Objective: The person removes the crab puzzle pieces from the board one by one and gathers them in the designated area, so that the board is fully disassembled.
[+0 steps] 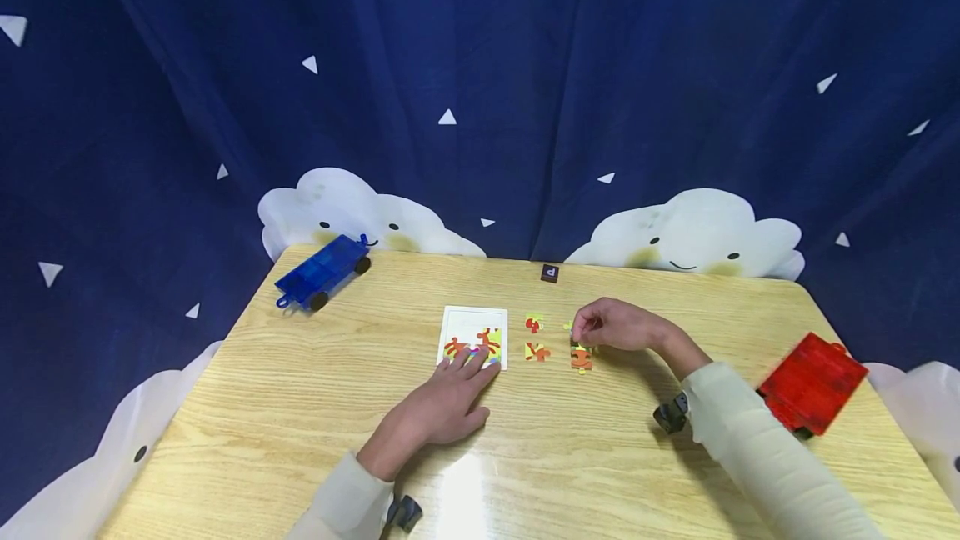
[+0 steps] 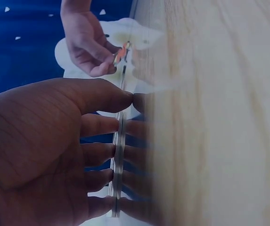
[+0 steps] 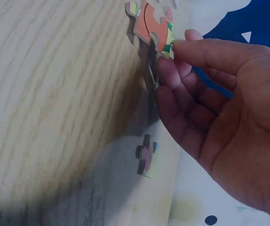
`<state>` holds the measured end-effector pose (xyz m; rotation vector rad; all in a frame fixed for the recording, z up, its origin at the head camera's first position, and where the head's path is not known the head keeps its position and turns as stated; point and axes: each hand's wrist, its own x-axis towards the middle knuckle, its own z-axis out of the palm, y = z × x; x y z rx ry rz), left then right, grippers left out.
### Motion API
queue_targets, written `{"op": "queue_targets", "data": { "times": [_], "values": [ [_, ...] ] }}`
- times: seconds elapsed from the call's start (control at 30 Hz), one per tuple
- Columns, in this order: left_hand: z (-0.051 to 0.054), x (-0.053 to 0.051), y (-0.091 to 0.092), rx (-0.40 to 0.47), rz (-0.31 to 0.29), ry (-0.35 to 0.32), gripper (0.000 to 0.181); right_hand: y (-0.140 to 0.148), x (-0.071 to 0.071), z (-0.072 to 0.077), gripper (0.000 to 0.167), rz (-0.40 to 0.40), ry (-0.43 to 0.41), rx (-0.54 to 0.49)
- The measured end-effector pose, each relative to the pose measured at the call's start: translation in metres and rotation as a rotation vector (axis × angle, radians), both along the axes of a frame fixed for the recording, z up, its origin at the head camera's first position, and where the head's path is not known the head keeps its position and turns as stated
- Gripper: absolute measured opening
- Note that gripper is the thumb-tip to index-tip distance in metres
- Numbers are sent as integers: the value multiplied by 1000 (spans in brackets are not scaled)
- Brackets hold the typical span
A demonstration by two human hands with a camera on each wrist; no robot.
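A square white puzzle tray (image 1: 476, 309) lies on the table, with colourful pieces filling its lower part. My left hand (image 1: 442, 407) rests with spread, straight fingers on the tray's near edge; the left wrist view shows those fingertips (image 2: 102, 153) along the rim. To the right, my right hand (image 1: 618, 324) pinches an orange, yellow and green puzzle piece (image 3: 149, 23) between thumb and fingers. That piece is tilted in the left wrist view. Between tray and right hand lie two loose puzzle pieces, one with a red shape (image 1: 533, 323) and one yellow and orange (image 1: 537, 352).
A dark tile with a letter (image 1: 550, 273) lies near the back edge. At the back left stands a blue toy wagon (image 1: 322, 272), and a red toy wagon (image 1: 813, 382) is by the right forearm. A dark blue curtain (image 1: 480, 48) hangs behind the table.
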<state>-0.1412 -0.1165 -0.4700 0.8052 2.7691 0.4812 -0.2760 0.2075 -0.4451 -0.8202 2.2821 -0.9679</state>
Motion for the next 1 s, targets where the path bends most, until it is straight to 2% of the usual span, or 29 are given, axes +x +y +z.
{"op": "queue_targets", "data": {
  "times": [0.27, 0.5, 0.67, 1.0],
  "values": [
    [0, 0, 0, -3, -2, 5, 62, 1, 1, -1, 8, -6, 40, 8],
    [2, 1, 0, 13, -8, 6, 61, 1, 2, -2, 9, -40, 22, -4],
    [2, 1, 1, 19, -7, -3, 61, 1, 1, -2, 7, -42, 47, -5],
    [1, 1, 1, 10, -5, -1, 61, -6, 0, -6, 9, -33, 85, -62]
  ]
}}
